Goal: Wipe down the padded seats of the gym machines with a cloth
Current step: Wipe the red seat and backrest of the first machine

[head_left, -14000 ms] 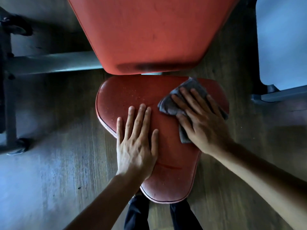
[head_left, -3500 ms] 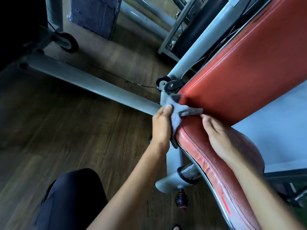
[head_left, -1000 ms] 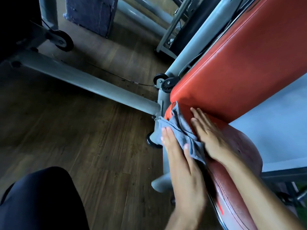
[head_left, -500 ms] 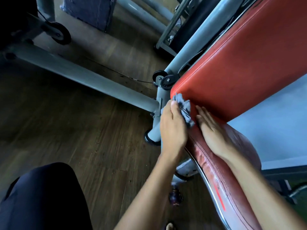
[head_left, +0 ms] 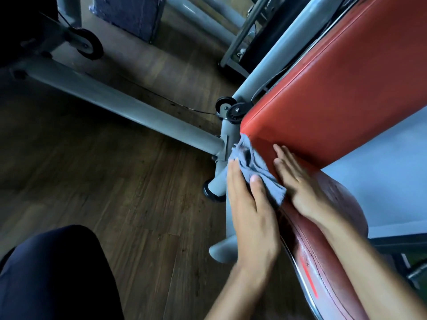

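Step in hand is wiping the seat's [head_left: 342,204] side edge at frame centre: left hand [head_left: 251,204], fingers straight, presses the cloth [head_left: 249,162] there, right hand [head_left: 307,188] flat on top; the next move probably calls for dragging the cloth along the edge under steady pressure.

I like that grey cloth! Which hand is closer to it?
Left. The left hand presses on the grey cloth at the edge of the red seat; the right hand lies flat on the seat just beside it.
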The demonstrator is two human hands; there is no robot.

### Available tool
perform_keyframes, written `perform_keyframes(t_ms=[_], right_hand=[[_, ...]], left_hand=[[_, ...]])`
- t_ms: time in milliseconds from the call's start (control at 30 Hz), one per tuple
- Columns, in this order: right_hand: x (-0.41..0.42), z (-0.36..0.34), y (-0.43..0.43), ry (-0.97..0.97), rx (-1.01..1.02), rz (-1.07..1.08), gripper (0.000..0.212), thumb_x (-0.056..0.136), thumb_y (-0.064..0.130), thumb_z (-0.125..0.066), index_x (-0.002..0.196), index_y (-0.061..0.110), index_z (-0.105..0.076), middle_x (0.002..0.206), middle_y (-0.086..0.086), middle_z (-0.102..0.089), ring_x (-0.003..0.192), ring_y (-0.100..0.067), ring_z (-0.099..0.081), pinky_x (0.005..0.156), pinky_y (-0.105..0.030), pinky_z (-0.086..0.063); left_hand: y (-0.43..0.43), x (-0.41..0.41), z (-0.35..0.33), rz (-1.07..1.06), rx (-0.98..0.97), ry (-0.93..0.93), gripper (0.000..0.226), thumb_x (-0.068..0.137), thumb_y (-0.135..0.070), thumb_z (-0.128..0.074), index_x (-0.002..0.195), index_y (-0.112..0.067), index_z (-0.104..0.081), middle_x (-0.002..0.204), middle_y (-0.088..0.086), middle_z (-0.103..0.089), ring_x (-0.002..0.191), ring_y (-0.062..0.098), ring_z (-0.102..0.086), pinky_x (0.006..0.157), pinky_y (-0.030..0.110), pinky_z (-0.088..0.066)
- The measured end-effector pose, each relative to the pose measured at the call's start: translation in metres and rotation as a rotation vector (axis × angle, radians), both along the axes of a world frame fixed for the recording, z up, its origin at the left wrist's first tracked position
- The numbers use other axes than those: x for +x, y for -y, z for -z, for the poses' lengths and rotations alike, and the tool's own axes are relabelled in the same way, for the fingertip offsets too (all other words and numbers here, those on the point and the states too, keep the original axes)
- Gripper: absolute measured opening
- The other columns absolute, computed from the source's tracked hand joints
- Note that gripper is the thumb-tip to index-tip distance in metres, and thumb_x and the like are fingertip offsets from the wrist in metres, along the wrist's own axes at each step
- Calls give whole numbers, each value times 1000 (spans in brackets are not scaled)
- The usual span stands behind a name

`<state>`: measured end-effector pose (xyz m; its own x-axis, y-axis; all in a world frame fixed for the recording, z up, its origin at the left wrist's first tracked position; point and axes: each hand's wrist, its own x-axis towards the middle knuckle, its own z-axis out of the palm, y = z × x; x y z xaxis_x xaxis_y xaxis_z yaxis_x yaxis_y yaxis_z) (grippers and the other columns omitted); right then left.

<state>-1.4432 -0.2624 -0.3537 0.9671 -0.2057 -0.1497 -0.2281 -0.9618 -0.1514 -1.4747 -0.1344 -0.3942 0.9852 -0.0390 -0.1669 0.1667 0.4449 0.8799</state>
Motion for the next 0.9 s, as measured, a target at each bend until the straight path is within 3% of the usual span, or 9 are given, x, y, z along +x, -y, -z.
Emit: perform_keyframes(t_ms=[100,233,333,400,533,600,767,833,900], right_hand=[[1,5,1,-11,57,88,50,106,40,-22,154,35,-11,162,14,-3,151,-9,-1,123,-47,-6],[4,2,4,8,134,203,50,106,39,-24,155,35,-15,164,10,-7,151,-6,-2,124,-41,-3],[-1,3,4,-13,72,95,49,107,36,-23,154,33,-7,161,15,-4,151,-9,0,124,-43,-4],[-2,7,8,-35,8,23,50,108,28,-23,155,28,-6,160,14,-3,152,-13,0,123,-48,-6],[3,4,5,13,137,196,50,106,39,-24,155,34,-15,164,9,-8,151,-8,-3,124,-43,-4],[4,2,2,4,126,202,50,105,43,-23,155,37,-16,164,11,-8,151,-6,-3,124,-41,-3],[-1,-1,-1,69,126,151,50,105,40,-30,154,33,-23,164,5,-17,150,-9,-11,123,-43,-10],[-3,-5,-6,120,127,166,48,104,38,-36,151,29,-34,161,4,-26,149,-10,-20,123,-36,-13],[-5,-10,-11,191,111,170,45,103,33,-42,147,23,-43,156,3,-36,145,-10,-28,119,-25,-16]], left_hand=[[-2,7,3,16,34,26,46,106,-27,-32,152,-22,-30,157,-10,-31,143,-4,-23,121,29,-19],[7,60,4,91,16,-16,39,103,-37,-28,126,-21,-55,126,-3,-59,121,10,-51,110,44,-37],[3,14,-2,59,9,-1,47,106,-35,-30,153,-29,-29,158,-15,-30,144,-5,-21,122,33,-19],[-2,-9,-5,17,-16,35,51,106,-31,-31,155,-30,-19,161,-20,-15,145,-10,-8,124,29,-11],[13,58,14,106,-19,-3,61,95,-51,-30,146,-21,-43,150,0,-45,141,11,-37,119,41,-27],[13,77,18,158,-50,-58,67,88,-58,-32,142,-22,-48,145,-2,-51,137,11,-43,118,43,-30],[4,6,-2,40,-23,36,50,107,-32,-30,155,-27,-20,162,-16,-16,145,-10,-9,123,26,-9],[12,16,1,37,-14,13,48,105,-36,-30,152,-25,-29,161,-9,-25,146,-1,-18,123,32,-16],[14,49,7,70,-18,-23,51,98,-43,-30,138,-17,-49,144,4,-50,136,15,-42,116,44,-31]])
